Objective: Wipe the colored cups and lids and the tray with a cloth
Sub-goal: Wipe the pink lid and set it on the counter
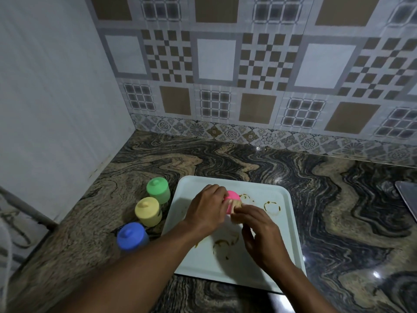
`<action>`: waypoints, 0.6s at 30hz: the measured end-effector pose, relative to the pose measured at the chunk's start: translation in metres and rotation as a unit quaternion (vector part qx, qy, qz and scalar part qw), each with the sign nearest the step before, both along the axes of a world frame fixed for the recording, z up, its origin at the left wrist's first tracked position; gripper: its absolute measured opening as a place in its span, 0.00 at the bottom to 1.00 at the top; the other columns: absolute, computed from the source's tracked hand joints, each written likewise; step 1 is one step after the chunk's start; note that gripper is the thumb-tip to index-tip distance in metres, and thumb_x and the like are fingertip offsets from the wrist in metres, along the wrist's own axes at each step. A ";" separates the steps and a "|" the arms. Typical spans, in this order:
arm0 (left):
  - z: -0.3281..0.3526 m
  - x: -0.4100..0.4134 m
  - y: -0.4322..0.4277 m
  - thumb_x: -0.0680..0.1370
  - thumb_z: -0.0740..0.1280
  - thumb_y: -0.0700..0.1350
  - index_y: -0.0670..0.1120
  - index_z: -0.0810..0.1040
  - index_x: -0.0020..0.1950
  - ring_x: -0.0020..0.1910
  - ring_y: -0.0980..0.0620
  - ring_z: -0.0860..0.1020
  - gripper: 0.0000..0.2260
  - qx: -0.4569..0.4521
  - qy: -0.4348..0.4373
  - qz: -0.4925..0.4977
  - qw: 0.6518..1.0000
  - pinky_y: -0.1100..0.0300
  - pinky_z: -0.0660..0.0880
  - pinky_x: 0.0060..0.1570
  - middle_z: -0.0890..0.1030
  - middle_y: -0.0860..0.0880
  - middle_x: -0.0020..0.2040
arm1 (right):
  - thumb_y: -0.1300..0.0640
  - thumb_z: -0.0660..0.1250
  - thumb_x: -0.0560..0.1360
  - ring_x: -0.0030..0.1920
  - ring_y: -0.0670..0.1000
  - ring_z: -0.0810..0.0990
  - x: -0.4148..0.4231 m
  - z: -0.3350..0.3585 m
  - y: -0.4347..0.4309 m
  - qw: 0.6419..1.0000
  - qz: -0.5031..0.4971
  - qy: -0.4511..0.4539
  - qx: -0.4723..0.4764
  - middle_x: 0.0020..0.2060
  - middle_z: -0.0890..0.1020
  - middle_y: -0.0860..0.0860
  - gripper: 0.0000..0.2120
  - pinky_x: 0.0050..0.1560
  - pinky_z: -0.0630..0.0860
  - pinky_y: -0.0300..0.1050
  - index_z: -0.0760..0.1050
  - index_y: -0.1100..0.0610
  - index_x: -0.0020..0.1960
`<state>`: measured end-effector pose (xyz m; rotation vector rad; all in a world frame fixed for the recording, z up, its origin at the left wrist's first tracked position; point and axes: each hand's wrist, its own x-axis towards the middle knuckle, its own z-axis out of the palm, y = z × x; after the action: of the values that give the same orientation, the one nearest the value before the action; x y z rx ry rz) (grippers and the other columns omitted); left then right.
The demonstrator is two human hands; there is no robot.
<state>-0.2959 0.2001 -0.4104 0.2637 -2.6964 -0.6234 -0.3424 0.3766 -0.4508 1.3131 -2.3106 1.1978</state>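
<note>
Over the middle of the white tray (285,242) the person holds the pink cup (232,196) off its surface. The left hand (206,210) has its fingers curled round the cup from the left, so only a rounded pink end pokes out to the right. That end points at the right hand (259,232), whose grip pinches a small pale cloth (238,207) and presses it against the cup's near right side. So the cup lies just up and left of the cloth hand, touching it. Its long axis seems to run roughly across, from one hand toward the other, though the left hand hides too much to be sure. I'd judge the next wipe needs the left hand to turn the cup while the cloth stays put. The green cup (158,190), yellow cup (147,211) and blue cup (132,237) stand lidded in a row on the table (338,199), just left of the tray and nearer the left hand. Brown ring stains (272,207) mark the tray.
</note>
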 end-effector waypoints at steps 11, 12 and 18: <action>0.012 -0.011 0.004 0.78 0.69 0.49 0.45 0.76 0.43 0.45 0.50 0.74 0.09 0.091 0.063 0.037 0.993 0.51 0.74 0.43 0.78 0.50 0.42 | 0.68 0.63 0.80 0.44 0.63 0.83 -0.031 0.042 -0.033 0.764 -0.052 -0.588 -0.262 0.48 0.83 0.67 0.08 0.47 0.82 0.55 0.78 0.67 0.57; 0.015 -0.011 0.002 0.77 0.70 0.50 0.46 0.77 0.42 0.45 0.50 0.74 0.09 0.094 0.058 0.036 0.993 0.51 0.74 0.43 0.78 0.51 0.41 | 0.69 0.63 0.80 0.41 0.62 0.82 -0.034 0.045 -0.035 0.776 -0.055 -0.576 -0.251 0.46 0.82 0.67 0.07 0.45 0.82 0.55 0.78 0.67 0.56; 0.041 -0.008 -0.018 0.79 0.67 0.52 0.47 0.80 0.43 0.45 0.50 0.78 0.11 0.153 0.041 0.073 0.985 0.55 0.75 0.45 0.81 0.53 0.41 | 0.70 0.62 0.80 0.29 0.59 0.78 -0.050 0.057 -0.035 0.822 -0.005 -0.544 -0.171 0.35 0.80 0.63 0.08 0.29 0.77 0.47 0.80 0.64 0.49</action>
<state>-0.3044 0.1816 -0.3698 0.4968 -2.4678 -0.9801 -0.3927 0.3420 -0.3936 0.4622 -2.4277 2.7005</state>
